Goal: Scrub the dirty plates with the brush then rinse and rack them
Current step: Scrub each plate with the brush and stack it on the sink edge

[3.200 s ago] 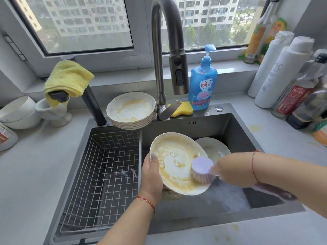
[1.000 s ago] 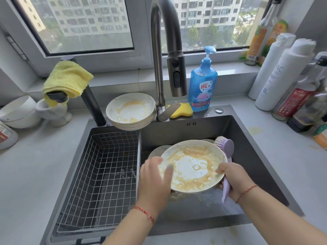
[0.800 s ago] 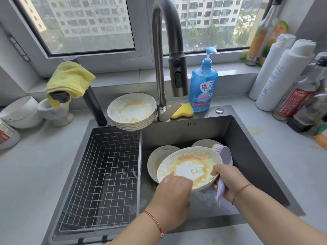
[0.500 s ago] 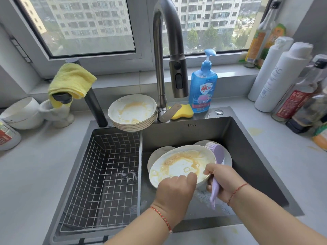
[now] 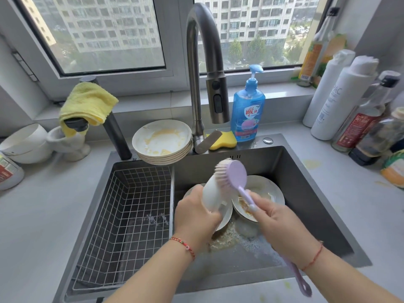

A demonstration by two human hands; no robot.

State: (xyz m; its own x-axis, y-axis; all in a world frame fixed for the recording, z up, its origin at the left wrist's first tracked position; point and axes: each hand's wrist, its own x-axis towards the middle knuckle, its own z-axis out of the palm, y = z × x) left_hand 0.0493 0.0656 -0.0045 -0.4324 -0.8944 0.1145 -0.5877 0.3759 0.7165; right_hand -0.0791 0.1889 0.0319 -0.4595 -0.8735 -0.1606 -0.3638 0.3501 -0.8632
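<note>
Two hands work over the sink [image 5: 306,171]: left hand [image 5: 194,217] grips the upended plate [image 5: 211,195], right hand [image 5: 282,224] grips the brush [image 5: 234,173] at its 1 o'clock. Scrub the underside firmly, steadying the rim.

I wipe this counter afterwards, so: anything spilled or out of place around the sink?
Yes. Yellowish sauce spots stain the counter right of the sink, with more smears on its front edge. Greasy suds pool on the sink floor beneath the plates. Nothing looks broken.
</note>
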